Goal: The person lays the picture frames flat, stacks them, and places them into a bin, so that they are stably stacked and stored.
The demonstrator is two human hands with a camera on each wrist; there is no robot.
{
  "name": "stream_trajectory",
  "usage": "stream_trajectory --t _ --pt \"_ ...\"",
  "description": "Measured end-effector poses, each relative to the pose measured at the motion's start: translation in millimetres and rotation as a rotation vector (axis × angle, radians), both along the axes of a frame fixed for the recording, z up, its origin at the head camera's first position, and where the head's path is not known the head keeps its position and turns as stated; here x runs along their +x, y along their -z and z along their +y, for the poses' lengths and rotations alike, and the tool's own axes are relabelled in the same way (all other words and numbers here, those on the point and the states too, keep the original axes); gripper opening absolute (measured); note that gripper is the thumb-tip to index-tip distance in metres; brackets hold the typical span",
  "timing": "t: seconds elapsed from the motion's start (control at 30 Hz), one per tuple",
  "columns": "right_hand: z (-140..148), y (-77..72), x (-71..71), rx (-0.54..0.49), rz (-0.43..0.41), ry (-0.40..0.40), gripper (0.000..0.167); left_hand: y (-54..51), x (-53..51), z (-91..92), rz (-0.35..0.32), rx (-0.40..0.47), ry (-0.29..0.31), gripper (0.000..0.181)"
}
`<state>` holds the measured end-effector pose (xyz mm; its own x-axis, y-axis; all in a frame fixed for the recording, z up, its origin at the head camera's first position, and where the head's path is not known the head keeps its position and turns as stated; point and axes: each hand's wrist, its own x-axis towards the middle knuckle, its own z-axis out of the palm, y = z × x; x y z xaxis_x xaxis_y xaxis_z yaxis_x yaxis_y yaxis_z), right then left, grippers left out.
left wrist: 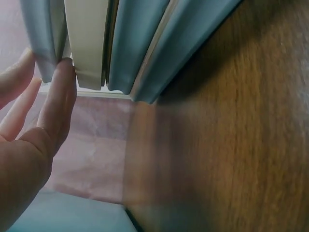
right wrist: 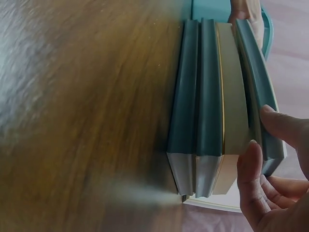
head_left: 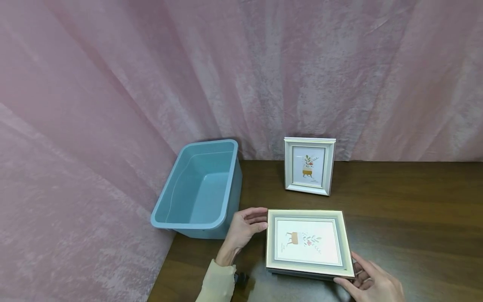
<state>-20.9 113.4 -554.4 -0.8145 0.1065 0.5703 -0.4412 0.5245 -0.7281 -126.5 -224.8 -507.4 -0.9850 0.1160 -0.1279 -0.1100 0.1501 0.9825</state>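
Note:
A cream-edged picture frame (head_left: 270,243) with a potted-plant print lies face up on top of a stack of picture frames (right wrist: 210,96). My left hand (head_left: 243,230) holds this top frame by its left edge. At the near right corner my right hand (head_left: 373,277) grips the same frame, thumb on its side. In the right wrist view a narrow gap parts the top frame (right wrist: 260,82) from the cream one below. The left wrist view shows left fingertips reaching into that gap. The lower frames have blue-grey or cream sides.
A blue plastic tub (head_left: 226,197) stands on the brown wooden table (head_left: 407,218), left of the stack. Behind the stack, a smaller white picture frame (head_left: 288,167) stands upright near the pink curtain (head_left: 302,75). Curtain also hangs along the left side.

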Motion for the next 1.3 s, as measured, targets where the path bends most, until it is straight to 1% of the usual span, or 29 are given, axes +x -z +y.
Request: stream_trajectory --t 0.13,0.23,0.33,0.4,0.53,0.6,0.7,0.8,0.93,1.07,1.2,1.3 --pt "0 1.5 -0.3 0.044 0.015 0.000 0.092 -1.0 0.6 3.5 0.023 -0.017 -0.005 0.041" --pt "-2 2.0 -0.9 0.099 0.027 0.023 0.098 -2.0 0.8 6.4 0.047 -0.032 -0.007 0.040" --pt "-4 1.8 -0.2 0.164 0.014 0.063 0.105 -3.5 0.9 9.4 0.064 -0.041 -0.008 0.039" --pt "-5 1.0 0.7 0.188 -0.004 0.078 0.104 -4.8 1.0 11.2 0.069 -0.046 -0.012 0.038" --pt "-6 -1.0 2.8 0.202 -0.049 0.088 0.101 -7.1 2.1 13.1 0.087 -0.077 -0.021 0.036" --pt "-6 -2.4 4.1 0.211 -0.078 0.100 0.095 -8.1 2.7 13.3 0.092 -0.102 -0.024 0.035" --pt "-7 -4.7 5.9 0.238 -0.129 0.124 0.084 -9.4 3.4 13.3 0.081 -0.126 -0.032 0.034" --pt "-7 -6.7 6.2 0.259 -0.163 0.139 0.082 -10.5 4.1 13.4 0.076 -0.136 -0.036 0.034" --pt "-6 -7.1 5.0 0.253 -0.147 0.128 0.084 -10.9 4.9 14.4 0.075 -0.136 -0.040 0.033" --pt "-5 -6.0 3.9 0.240 -0.130 0.115 0.085 -9.2 4.4 15.3 0.065 -0.121 -0.045 0.033" --pt "-4 -2.8 1.9 0.200 -0.062 0.094 0.096 -6.2 4.0 14.8 0.046 -0.098 -0.051 0.035" --pt "-5 0.4 0.5 0.165 -0.010 0.080 0.103 -2.5 4.1 13.5 0.034 -0.097 -0.049 0.037"
